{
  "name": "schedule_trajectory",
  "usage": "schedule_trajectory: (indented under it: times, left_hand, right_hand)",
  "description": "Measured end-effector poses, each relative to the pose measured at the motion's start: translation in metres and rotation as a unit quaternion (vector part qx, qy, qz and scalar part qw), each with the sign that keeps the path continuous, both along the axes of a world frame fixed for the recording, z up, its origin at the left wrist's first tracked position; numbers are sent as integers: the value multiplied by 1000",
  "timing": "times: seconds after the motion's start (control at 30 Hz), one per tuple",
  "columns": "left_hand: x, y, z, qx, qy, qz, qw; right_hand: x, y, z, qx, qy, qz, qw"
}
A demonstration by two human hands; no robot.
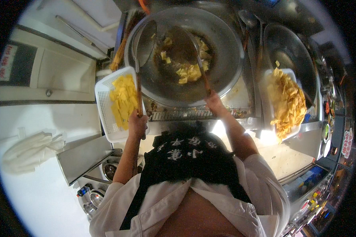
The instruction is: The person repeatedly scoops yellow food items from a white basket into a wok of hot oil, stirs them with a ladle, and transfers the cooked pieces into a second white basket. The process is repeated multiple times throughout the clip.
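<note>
My left hand (138, 124) grips the wooden handle of a round strainer (145, 41), whose head leans over the left side of a large wok (230, 59). In my right hand (216, 102) is the wooden handle of a long utensil (199, 54); its round, dark head reaches into the wok and is hard to make out. Pale yellow pieces (191, 74) lie in dark liquid at the wok's bottom. Beside my left hand, a white perforated plastic basket (103, 97) holds flat yellow pieces (123, 99), partly behind the strainer's handle.
On the right, a white basket (288, 72) is heaped with browned, crisp sheets (289, 103), before a second wok (287, 38). A bamboo wok brush (123, 49) stands left of the large wok. A slotted drain (178, 115) runs along the stove front. Metal bowls (96, 198) sit lower left.
</note>
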State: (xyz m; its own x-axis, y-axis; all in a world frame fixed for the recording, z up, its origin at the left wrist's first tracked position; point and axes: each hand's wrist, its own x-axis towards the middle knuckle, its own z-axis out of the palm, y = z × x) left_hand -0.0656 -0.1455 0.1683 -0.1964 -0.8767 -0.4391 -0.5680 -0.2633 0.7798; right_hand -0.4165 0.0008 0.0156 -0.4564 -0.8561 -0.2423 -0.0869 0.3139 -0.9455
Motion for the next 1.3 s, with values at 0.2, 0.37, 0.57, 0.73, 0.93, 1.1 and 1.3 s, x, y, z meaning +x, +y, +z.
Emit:
schedule_trajectory:
  times: [0.2, 0.37, 0.57, 0.73, 0.93, 1.1, 1.3]
  left_hand:
    - [2, -3, -5, 13, -15, 1, 1000]
    - [9, -2, -12, 2, 7, 8, 1000]
    - [11, -4, -13, 46, 4, 20, 999]
    - [11, 2, -6, 27, 1, 9, 1000]
    - [9, -4, -7, 23, 11, 11, 1000]
    - [12, -6, -7, 28, 23, 11, 999]
    - [10, -6, -8, 3, 8, 13, 1000]
  right_hand:
    - [12, 38, 69, 60, -178, -6, 982]
    - [-27, 39, 86, 242, -160, -23, 957]
    - [-65, -30, 40, 154, 213, -28, 964]
    - [-60, -63, 42, 286, 356, 64, 887]
    - [-68, -26, 80, 225, 255, 125, 932]
    - [-88, 17, 51, 95, 226, 10, 969]
    - [-57, 31, 16, 204, -70, -33, 976]
